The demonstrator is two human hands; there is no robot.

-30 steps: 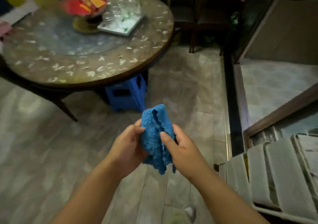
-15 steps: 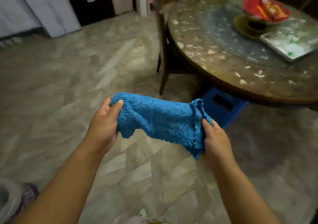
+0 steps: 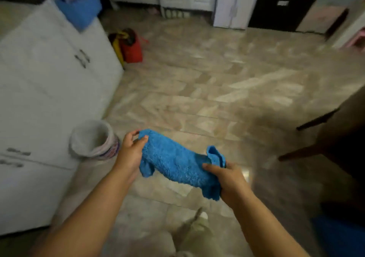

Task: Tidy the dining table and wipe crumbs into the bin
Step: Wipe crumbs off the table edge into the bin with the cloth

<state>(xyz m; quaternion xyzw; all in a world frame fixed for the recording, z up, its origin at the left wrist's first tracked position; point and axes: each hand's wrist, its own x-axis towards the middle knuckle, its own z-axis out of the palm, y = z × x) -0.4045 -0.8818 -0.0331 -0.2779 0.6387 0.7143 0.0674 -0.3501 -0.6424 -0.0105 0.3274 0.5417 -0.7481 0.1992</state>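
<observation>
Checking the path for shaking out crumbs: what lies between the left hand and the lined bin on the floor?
In the head view only bare tiled floor shows between the left hand gripping the blue cloth and the bin.

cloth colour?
Bright blue, fluffy; the cloth is held at both ends, clearest in the head view.

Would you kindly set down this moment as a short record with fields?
cloth: blue cloth, stretched between both hands above the floor
left hand: left hand pinches one end
right hand: right hand grips the other end
bin: lined bin on the floor by the white cabinet, left of the cloth
floor: tiled floor
</observation>
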